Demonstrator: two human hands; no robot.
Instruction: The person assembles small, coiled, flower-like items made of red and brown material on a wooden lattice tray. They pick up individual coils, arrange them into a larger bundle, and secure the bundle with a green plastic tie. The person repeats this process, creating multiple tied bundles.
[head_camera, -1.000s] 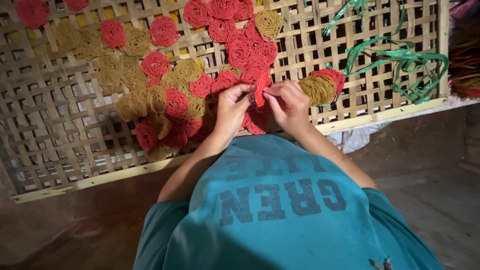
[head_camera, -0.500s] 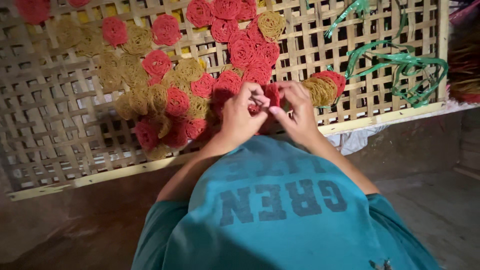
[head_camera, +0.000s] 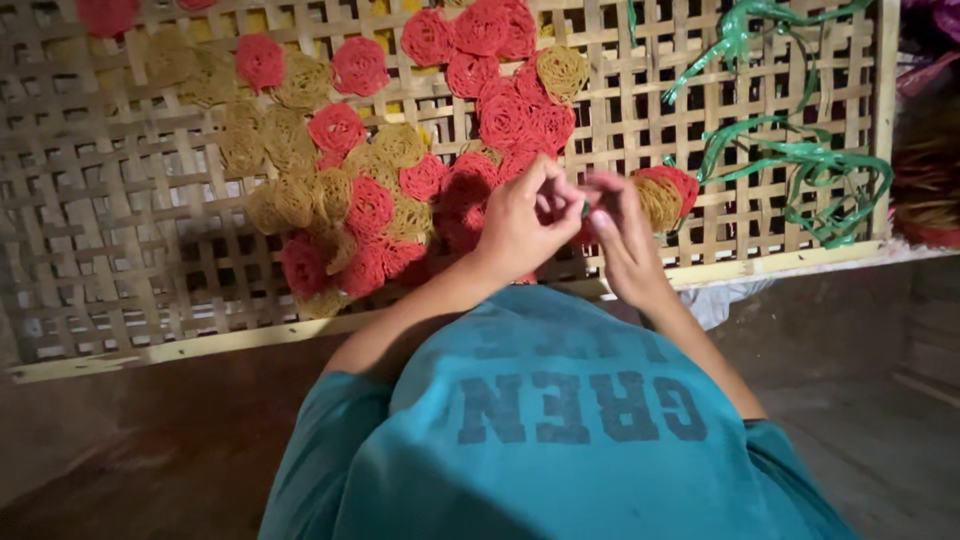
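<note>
My left hand (head_camera: 520, 228) and my right hand (head_camera: 622, 240) meet fingertip to fingertip just above the near edge of a woven bamboo tray (head_camera: 120, 290). Between the fingers they pinch a small thing with a bit of green showing (head_camera: 585, 208); most of it is hidden. Under and behind the hands lie several round coiled discs, red ones (head_camera: 505, 120) and yellow ones (head_camera: 290, 200). A yellow disc (head_camera: 658, 203) with a red one (head_camera: 678, 180) behind it sits right beside my right hand.
Green plastic strips (head_camera: 810, 160) lie tangled on the tray's right part. The tray's pale front rail (head_camera: 200, 345) runs across. My teal shirt (head_camera: 560, 440) fills the foreground. Brown floor (head_camera: 120, 460) lies on the left, and a white cloth (head_camera: 725, 298) shows under the tray's edge.
Both hands have lifted off the red discs and drawn together, fingertips now pinching a small piece. The right hand has shifted a little toward me.
</note>
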